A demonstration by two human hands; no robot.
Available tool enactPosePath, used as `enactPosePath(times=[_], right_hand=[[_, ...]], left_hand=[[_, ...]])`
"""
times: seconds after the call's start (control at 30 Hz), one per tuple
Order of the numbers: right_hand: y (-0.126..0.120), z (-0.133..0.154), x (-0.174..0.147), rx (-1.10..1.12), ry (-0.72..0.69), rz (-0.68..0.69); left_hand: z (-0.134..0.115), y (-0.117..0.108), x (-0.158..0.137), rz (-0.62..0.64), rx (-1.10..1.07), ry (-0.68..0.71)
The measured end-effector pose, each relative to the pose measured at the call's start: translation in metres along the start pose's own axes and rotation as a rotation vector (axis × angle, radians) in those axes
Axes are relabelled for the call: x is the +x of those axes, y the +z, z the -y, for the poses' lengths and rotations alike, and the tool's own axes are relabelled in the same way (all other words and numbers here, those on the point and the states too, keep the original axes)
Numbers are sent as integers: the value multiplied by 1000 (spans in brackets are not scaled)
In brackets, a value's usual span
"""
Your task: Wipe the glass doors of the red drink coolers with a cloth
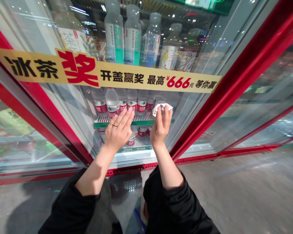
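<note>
In front of me stands a glass cooler door [197, 55]. My left hand [118, 130] is at the glass with its fingers stretched out, a ring on one finger, and nothing held. Beside it, my right hand [160, 128] presses a crumpled white tissue [155, 110] against the pane under bent fingers. Behind the glass, red-labelled water bottles [111, 100] line a green-edged shelf [143, 123]. A yellow banner strip [146, 71] with black and red characters crosses the door above both hands.
Soda bottles [114, 39] and tea bottles [169, 53] fill the upper shelf inside. A red door frame [239, 74] runs along the right, and another red frame [36, 87] along the left. Grey floor [254, 188] lies below, with a neighbouring cooler [266, 100] at right.
</note>
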State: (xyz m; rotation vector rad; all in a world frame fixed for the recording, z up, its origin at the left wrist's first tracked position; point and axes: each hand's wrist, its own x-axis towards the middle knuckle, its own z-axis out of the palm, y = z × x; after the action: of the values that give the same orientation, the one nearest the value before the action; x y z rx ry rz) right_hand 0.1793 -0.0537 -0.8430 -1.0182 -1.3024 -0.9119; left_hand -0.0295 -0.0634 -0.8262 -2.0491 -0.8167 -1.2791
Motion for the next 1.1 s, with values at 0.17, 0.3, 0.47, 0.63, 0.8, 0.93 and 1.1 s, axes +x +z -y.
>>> enactPosePath(times=[0.17,0.3,0.47,0.63,0.8,0.93,1.1], right_hand=[[4,14,6,71,-80,200],[7,0,13,15,62,154],[5,12,2,32,131,34],[4,32,8,98,-61,227],[4,18,24,29,-13,228],[1,14,14,59,17,48],[3,32,6,62,-33,160]], left_hand=[[0,1,-5,46,13,13],[3,-3,-8,27,-3,-73],[5,-4,-10,33,-3,-112],[-1,3,-9,-9,21,-118],[-3,3,-7,-44,71,-93],[-4,4,-7,-52,100,-93],[-7,6,-8,-49,91,-119]])
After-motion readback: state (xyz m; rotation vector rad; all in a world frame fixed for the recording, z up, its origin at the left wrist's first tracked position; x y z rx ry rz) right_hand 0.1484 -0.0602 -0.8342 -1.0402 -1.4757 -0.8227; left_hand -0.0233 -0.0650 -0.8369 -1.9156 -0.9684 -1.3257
